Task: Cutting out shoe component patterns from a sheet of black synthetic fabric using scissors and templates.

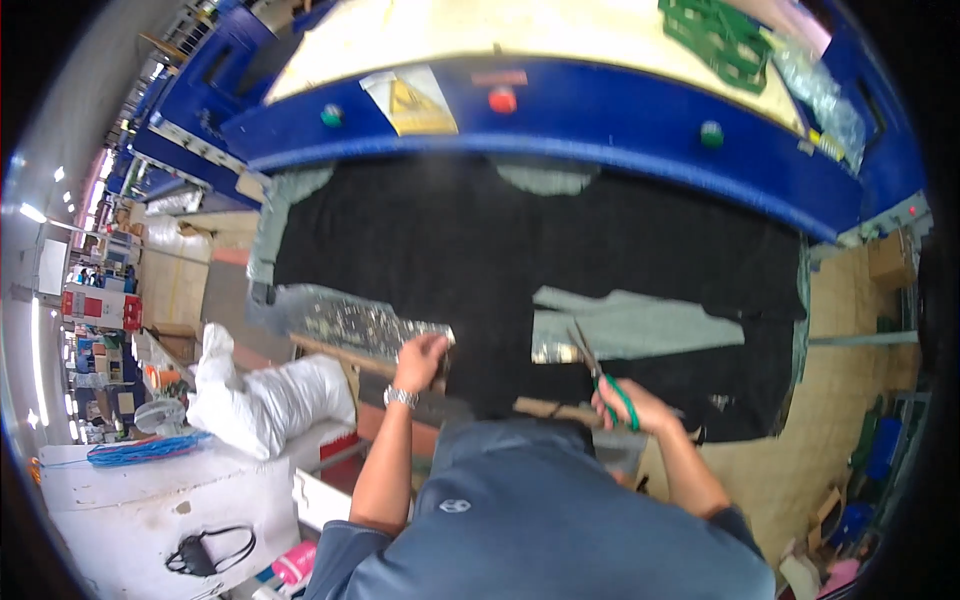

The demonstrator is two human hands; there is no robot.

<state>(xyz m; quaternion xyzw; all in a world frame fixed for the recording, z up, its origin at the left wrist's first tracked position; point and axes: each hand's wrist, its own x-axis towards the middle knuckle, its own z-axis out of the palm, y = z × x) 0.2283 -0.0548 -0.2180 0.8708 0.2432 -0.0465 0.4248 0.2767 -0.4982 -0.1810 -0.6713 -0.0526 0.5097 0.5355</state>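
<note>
A large piece of black fabric [420, 230] lies spread out in front of me, with grey-green material [650, 325] showing through a gap at right and along its edges. My left hand [422, 362], with a watch [401, 397] at its wrist, pinches the right end of a shiny, crinkled plastic film [350, 325]. In my right hand [640, 405] is a pair of scissors [597, 370] with green handles. The blades stand apart and point away and to the left, over the grey-green material beside the black fabric's cut edge.
Beyond the fabric runs a blue machine beam [590, 110] with a red button [502, 100], green buttons and a warning sign [410, 100]. At left, a white sack [270, 400] and blue cord [150, 450] lie on a white table [130, 510]. A cardboard box [890, 262] stands far right.
</note>
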